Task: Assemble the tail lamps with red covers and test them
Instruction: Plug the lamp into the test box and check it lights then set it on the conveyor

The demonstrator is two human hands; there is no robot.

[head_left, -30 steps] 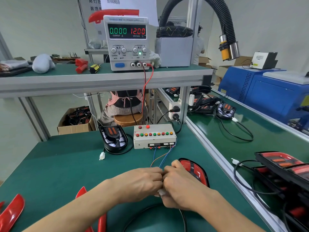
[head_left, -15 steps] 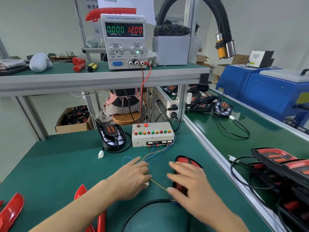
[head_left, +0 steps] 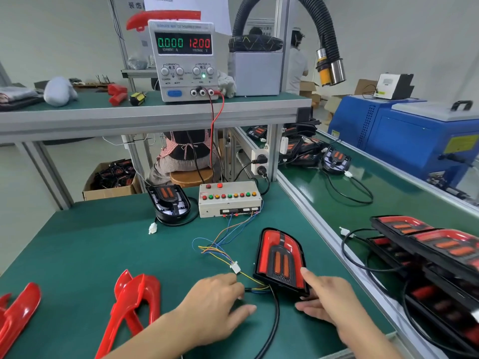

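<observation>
A: In the head view, where is the tail lamp (head_left: 281,263)?

B: It lies on the green bench (head_left: 85,244) at about four o'clock from the frame's middle, red cover up, with two orange strips in its black centre. The right hand (head_left: 328,297) is at the lamp's five o'clock corner: the forefinger lies against the lamp's right edge and the thumb reaches under its near edge, so the fingers lightly hold the housing there.

A: And the left hand (head_left: 217,304)?

B: At the lamp's eight o'clock. Its fingertips pinch the thin coloured wires (head_left: 255,282) where they leave the lamp's near left corner; the thumb lies flat on the mat.

A: Where do those wires run?

B: To a white connector (head_left: 235,268) just at eleven o'clock of the left hand. More thin wires go from it toward twelve o'clock, to the beige test box (head_left: 229,199) with its row of coloured buttons. A black cable (head_left: 276,314) curves between the two hands toward six o'clock.

A: Anything else?

B: Spare red covers (head_left: 134,299) lie at eight o'clock. A second black lamp (head_left: 168,203) sits at nine o'clock of the test box. On the shelf at twelve o'clock the power supply (head_left: 182,60) reads 0.000 and 12.00. Stacked lamps (head_left: 427,244) fill the three o'clock edge.
</observation>
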